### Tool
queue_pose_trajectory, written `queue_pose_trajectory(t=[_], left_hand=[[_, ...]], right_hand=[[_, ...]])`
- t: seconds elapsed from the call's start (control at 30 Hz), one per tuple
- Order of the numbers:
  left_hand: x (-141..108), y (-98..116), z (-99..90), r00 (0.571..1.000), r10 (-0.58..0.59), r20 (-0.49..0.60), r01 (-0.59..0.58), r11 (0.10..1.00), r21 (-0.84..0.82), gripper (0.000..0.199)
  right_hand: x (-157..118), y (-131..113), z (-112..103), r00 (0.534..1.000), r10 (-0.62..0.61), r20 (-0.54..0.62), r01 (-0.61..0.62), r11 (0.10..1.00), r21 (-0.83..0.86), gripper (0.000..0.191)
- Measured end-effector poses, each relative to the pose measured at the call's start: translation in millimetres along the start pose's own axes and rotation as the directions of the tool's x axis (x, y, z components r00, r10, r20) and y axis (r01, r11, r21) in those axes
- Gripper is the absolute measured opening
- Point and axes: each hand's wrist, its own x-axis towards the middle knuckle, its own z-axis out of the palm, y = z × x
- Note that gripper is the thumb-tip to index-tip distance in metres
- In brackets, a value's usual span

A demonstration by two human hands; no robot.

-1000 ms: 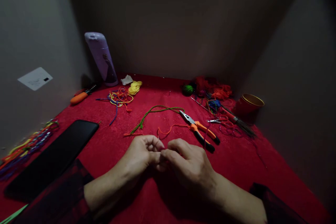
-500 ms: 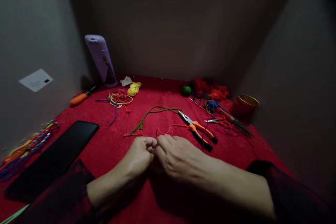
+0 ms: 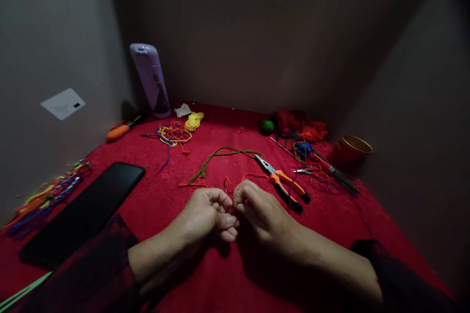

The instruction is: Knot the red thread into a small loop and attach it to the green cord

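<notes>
My left hand [image 3: 205, 212] is closed in a pinch, thumb against bent fingers, with a bit of dark reddish thread [image 3: 231, 210] at the fingertips. Beside it, almost touching, my right hand [image 3: 262, 212] also pinches, its fingertips at the same spot; the knuckles mostly cover what it grips. Just beyond the fingers lies an orange-red cord [image 3: 253, 174], which loops toward the pliers and has another stretch near my left knuckles. A green cord [image 3: 220, 151] is curved farther out. Long-nose pliers [image 3: 281, 179] with orange and black handles lie past my right hand.
On the red cloth [image 3: 161, 205] at left are a black phone [image 3: 88, 210], coloured threads [image 3: 55, 198] and an orange-handled tool [image 3: 118, 132]. A purple bottle [image 3: 150, 80] stands behind. At right are yarn [image 3: 312, 131], scissors [image 3: 312, 171], a brush [image 3: 343, 178] and a red cup [image 3: 348, 151].
My hands have turned and opened slightly apart, so the left thumb and fingertips now show. The whole scene has shifted a little to the right in view.
</notes>
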Motion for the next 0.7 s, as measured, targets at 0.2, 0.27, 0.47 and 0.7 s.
queue_pose_trajectory(t=[0.2,0.27,0.47,0.7], left_hand=[[-2,2,2.9,1.0,-0.002,-0.03,0.002,1.0,0.003,0.018],[-2,3,3.2,0.999,0.006,-0.037,-0.006,1.0,0.005,0.023],[0,2,2.1,0.998,0.019,-0.054,-0.018,1.0,0.014,0.023],[0,-1,1.9,1.0,-0.002,0.002,0.002,1.0,0.001,0.022]], right_hand=[[-1,-4,-6,0.99,-0.125,0.062,0.134,0.977,-0.164,0.015],[0,-7,-8,0.977,-0.181,0.112,0.206,0.938,-0.281,0.021],[5,-11,-13,0.916,-0.322,0.237,0.399,0.779,-0.483,0.016],[13,-12,-8,0.875,-0.381,0.3,0.484,0.664,-0.569,0.016]])
